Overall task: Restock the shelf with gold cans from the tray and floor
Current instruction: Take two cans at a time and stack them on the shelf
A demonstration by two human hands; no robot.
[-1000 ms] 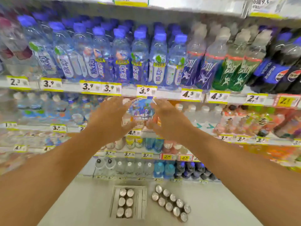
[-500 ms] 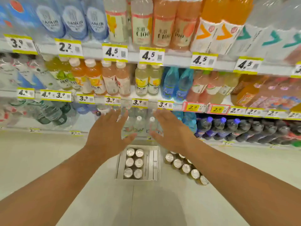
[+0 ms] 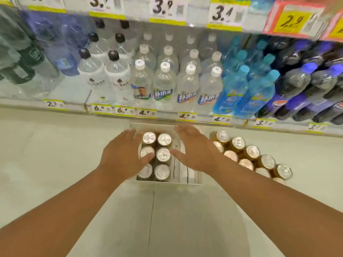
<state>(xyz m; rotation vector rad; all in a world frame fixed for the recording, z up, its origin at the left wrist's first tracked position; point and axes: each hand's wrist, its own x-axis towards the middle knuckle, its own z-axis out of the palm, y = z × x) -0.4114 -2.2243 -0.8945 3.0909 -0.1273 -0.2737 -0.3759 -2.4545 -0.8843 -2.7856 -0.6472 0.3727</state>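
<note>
A white tray (image 3: pixel 191 176) sits on the floor in front of the bottom shelf. Several gold cans (image 3: pixel 163 154) with silver tops stand in two columns in its left half. More gold cans (image 3: pixel 251 152) stand in a double row on the floor to the right of the tray. My left hand (image 3: pixel 121 157) hovers over the tray's left side, fingers straight, partly covering the left column of cans. My right hand (image 3: pixel 194 150) is spread over the tray's bare right half, just right of the cans. Neither hand holds anything.
The bottom shelf (image 3: pixel 167 115) behind the tray holds clear water bottles (image 3: pixel 165 84), blue bottles (image 3: pixel 239 89) and dark cola bottles (image 3: pixel 300 93). Yellow price tags (image 3: pixel 185 115) line its edge. Pale floor (image 3: pixel 55 154) lies to the left and in front.
The view dropped from the upper shelves to the bottom shelf and floor. Both hands came down and now hover right over the tray of cans.
</note>
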